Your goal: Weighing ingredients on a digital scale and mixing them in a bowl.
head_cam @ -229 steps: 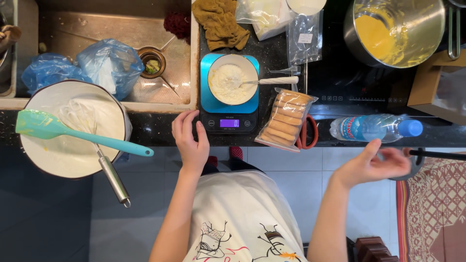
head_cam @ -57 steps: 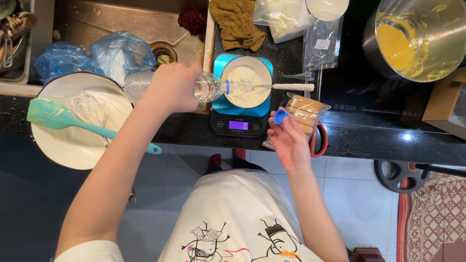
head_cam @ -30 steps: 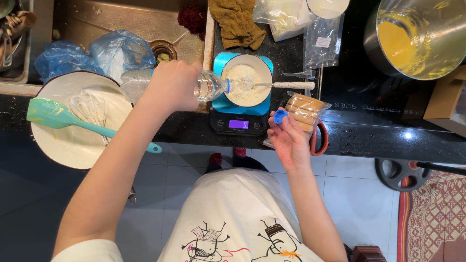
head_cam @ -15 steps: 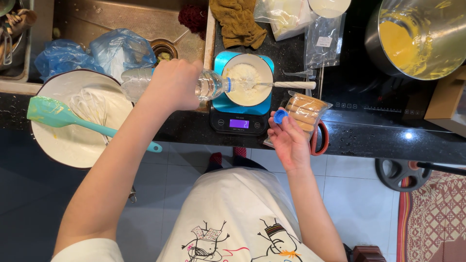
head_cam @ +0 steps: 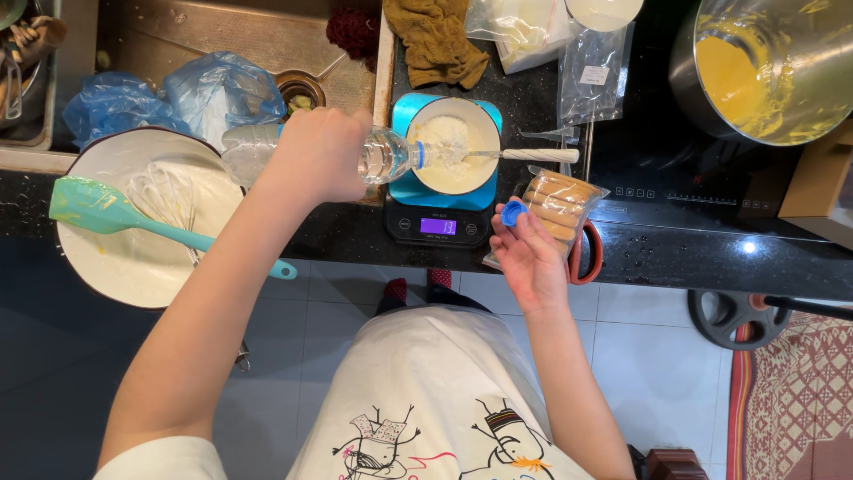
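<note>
Left hand (head_cam: 315, 158) wrapped tight round a clear ribbed plastic water bottle (head_cam: 373, 158), held near horizontal, its neck over the rim of a small white bowl (head_cam: 451, 145) of pale lumpy powder. The bowl sits on a teal-topped kitchen scale (head_cam: 437, 213) with a lit purple display, right at the countertop's front edge, just right of the sink (head_cam: 222, 44). A white-handled utensil (head_cam: 524, 155) rests in the bowl, handle sticking out to the right. Right hand (head_cam: 531, 258) pinches the bottle's blue cap (head_cam: 513, 212) at its fingertips, just off the front edge, touching or nearly touching a clear crinkly packet of tan biscuits (head_cam: 555, 206). Risks, as I judge them: the bottle is tilted far, so a small extra tip could flood the powder and overshoot the weight; its neck is close to the rim, so a knock could shift the bowl or skew the reading; the thin bottle may buckle and spurt if squeezed; the small smooth cap could slip to the floor. Left front corner: a big glossy white mixing bowl (head_cam: 133, 258) overhangs the edge, with a wire whisk (head_cam: 169, 200) and a teal silicone spatula (head_cam: 115, 213) in it. Blue plastic bags (head_cam: 169, 93) in the sink, a mustard cloth (head_cam: 440, 40) at the back, and a steel pot (head_cam: 764, 67) of yellow batter on the hob at the right.
</note>
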